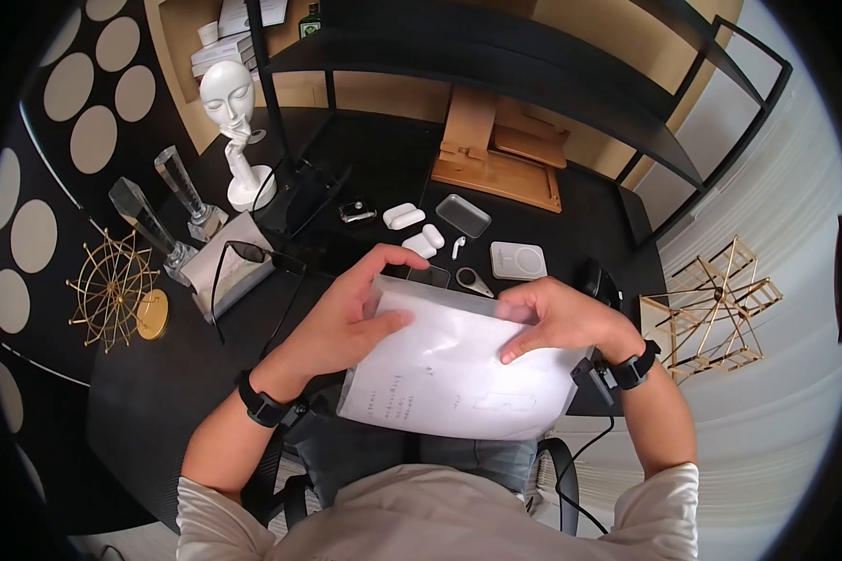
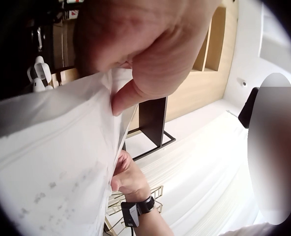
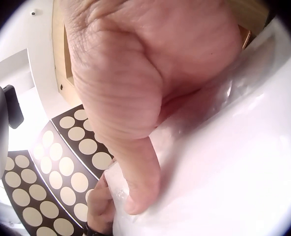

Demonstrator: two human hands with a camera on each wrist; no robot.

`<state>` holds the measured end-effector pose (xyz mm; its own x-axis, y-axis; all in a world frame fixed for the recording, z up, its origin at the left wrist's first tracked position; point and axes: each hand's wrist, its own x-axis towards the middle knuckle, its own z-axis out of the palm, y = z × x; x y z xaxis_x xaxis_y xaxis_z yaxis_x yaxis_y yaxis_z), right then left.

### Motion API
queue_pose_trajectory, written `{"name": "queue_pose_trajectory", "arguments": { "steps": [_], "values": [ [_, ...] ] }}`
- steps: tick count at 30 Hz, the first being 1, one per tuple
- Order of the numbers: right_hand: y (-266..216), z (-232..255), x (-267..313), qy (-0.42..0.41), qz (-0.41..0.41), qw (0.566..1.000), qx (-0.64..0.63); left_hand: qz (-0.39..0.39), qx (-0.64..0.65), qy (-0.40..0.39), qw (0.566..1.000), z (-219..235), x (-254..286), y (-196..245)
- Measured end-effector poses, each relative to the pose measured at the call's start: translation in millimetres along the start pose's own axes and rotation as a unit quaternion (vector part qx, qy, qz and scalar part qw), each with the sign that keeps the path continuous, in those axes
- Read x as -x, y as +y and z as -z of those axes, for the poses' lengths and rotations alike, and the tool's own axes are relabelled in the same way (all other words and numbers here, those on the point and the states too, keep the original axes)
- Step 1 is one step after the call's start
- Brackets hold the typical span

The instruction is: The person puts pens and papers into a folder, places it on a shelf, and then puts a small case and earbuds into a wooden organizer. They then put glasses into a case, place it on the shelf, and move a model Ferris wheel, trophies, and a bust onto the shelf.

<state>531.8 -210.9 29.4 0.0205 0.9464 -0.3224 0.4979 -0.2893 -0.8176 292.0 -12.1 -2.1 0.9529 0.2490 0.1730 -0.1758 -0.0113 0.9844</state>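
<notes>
A clear plastic document sleeve (image 1: 440,365) with white paper inside hangs tilted over my lap at the desk's front edge. Faint handwriting and a sketched outline show on the paper. My left hand (image 1: 351,313) grips the sleeve near its upper left corner, thumb on the near face. At the upper right, my right hand (image 1: 571,320) pinches it, thumb pressed flat on the front. In the left wrist view the sleeve's top edge (image 2: 52,101) runs under the left hand. The right wrist view shows the right thumb (image 3: 143,182) on the glossy plastic; fingers behind the sleeve are hidden.
Beyond the sleeve lie white earbud cases (image 1: 404,217), a single earbud (image 1: 458,247), a grey tray (image 1: 463,216) and a square white device (image 1: 518,261). Glasses (image 1: 250,252), a gold wheel ornament (image 1: 117,290) and a white face sculpture (image 1: 228,98) stand left. A black shelf (image 1: 477,70) spans the back.
</notes>
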Motion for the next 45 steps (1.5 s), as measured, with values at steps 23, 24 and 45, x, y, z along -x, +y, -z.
{"name": "queue_pose_trajectory", "arguments": {
  "steps": [23,24,45],
  "values": [
    [-8.0,-4.6,-1.6,-0.006,-0.004,1.000,0.010,0.005,0.002,0.012,1.000,2.4,3.4,1.5],
    [-6.9,-4.5,-2.2,-0.007,-0.005,0.999,0.042,0.009,-0.001,0.006,1.000,2.4,4.1,2.5],
    [-79.8,-1.7,49.9,0.042,0.041,0.987,0.152,0.033,0.046,-0.068,0.996,10.6,25.9,62.6]
  ]
}}
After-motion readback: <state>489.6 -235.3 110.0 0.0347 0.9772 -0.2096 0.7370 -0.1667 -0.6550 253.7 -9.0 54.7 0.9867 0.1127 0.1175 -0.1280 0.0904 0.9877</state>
